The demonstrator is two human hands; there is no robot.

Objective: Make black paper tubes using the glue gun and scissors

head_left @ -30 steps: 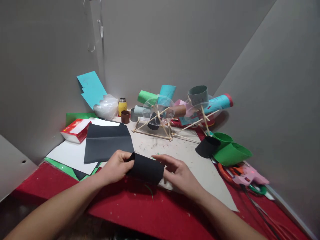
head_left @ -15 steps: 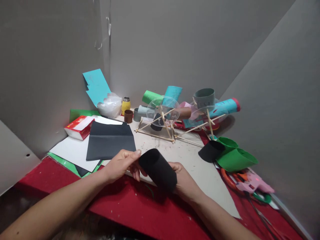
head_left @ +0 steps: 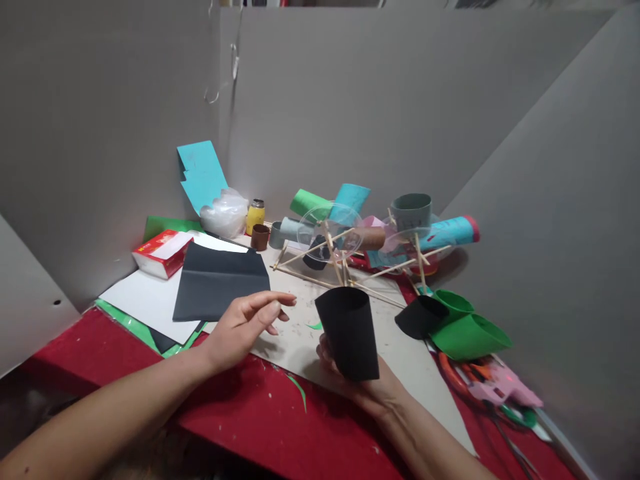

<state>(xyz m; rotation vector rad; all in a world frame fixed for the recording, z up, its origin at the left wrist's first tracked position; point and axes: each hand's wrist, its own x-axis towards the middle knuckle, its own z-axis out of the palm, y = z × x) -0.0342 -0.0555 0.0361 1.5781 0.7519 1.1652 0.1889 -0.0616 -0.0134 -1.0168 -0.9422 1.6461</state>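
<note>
A black paper tube (head_left: 350,337) is held up above the front of the table by my right hand (head_left: 373,390). Its open top tilts slightly, and the fingers wrap behind it, partly hidden. To its left, my left hand (head_left: 250,323) hovers apart from the tube with fingers loosely stretched and nothing in them. Under that hand lies a pale board (head_left: 295,340). Behind the tube stands a wheel-like model of thin wooden sticks (head_left: 310,272) and clear plastic discs, with green, blue, brown and grey paper tubes around it.
Black paper (head_left: 220,283) lies on white and green sheets at left, beside a red tissue pack (head_left: 163,253). At right are green paper tubes (head_left: 470,333), another black tube (head_left: 420,317) and a pink glue gun (head_left: 510,387). A yellow jar (head_left: 255,217) stands behind.
My left hand has let go of the black tube and opened. My right hand has moved the tube to the right and turned it more upright. The view has tilted up slightly.
</note>
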